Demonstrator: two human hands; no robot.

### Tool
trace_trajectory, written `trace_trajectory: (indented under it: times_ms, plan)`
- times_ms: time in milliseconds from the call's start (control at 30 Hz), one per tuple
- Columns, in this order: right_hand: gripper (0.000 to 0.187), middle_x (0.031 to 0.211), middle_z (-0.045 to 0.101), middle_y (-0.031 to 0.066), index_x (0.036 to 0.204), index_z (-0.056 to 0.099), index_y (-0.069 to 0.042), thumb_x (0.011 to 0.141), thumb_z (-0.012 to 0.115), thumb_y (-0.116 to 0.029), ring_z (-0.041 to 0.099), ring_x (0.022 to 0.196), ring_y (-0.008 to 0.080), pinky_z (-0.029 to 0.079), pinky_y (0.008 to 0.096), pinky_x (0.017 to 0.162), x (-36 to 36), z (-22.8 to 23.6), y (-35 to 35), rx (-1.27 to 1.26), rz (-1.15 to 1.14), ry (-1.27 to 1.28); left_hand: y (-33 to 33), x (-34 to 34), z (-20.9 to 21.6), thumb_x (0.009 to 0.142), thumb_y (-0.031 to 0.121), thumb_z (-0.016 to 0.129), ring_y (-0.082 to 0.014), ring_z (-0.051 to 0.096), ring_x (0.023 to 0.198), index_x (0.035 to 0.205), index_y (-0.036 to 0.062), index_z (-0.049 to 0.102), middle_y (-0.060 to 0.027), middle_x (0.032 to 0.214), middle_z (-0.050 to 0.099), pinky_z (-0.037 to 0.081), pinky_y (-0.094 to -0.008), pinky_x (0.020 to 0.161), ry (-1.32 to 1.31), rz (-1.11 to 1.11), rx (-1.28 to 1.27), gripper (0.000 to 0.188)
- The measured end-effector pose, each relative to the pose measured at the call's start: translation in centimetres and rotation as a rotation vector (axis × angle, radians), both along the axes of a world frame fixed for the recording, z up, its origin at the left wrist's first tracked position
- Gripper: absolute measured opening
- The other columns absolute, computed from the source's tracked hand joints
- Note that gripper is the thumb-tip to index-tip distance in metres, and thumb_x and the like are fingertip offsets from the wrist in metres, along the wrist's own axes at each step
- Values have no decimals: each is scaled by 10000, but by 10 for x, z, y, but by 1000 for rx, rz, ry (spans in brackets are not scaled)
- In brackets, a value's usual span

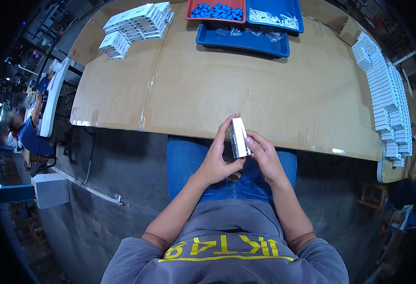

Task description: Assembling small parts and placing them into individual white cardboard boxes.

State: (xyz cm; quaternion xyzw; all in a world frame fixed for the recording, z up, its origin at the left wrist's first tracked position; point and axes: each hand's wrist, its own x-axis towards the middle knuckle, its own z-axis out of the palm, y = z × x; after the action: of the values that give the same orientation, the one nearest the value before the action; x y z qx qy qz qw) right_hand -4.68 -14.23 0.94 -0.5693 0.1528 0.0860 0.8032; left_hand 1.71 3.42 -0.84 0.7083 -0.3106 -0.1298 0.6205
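Between my two hands, just off the table's near edge and above my lap, is a small white box [239,137] with a dark strip along its left side. My left hand [218,158] grips it, fingers at its far end and thumb near the lower end. On the box's right side rests the thumb of my right hand [264,158], with its fingers curled behind. The box is tilted upright, its narrow white face toward me. What lies behind it is hidden by my hands.
The cardboard-covered table [203,90] carries stacked white boxes [137,21] at far left and longer stacks [383,90] at right. At the back are a red tray [187,10] of blue pieces, a blue tray [301,23] of white pieces and a blue tray [236,46] with clear bags. A person [33,135] sits at left.
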Motion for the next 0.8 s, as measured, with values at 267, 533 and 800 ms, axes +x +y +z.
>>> trace_trajectory:
  times_ms: [267,533,800]
  plan:
    - [591,1475,549,208,1452,537,39,938,776,-127,569,1362,300,461,431,1158,3,-17,23,-345,-147,-420,-21,-3,-5,1087,648,405,-264,413,1434,1696,70,134,-178,1555,412,321,-396,1208,440,81,-269,882]
    - [569,1519,531,311,1456,555,67,981,747,-179,542,1416,419,458,455,1149,-4,-13,46,-714,-264,-565,-38,-7,2,1017,772,405,-255,479,1370,1631,54,232,-163,1464,484,370,-402,1173,320,241,-374,960]
    - [547,1543,468,369,1452,518,141,1022,676,-156,505,1426,479,489,465,1120,-2,-18,51,-759,-295,-733,-44,-15,12,989,783,466,-263,464,1415,1612,-19,248,-197,1498,475,338,-392,1202,340,212,-531,1039]
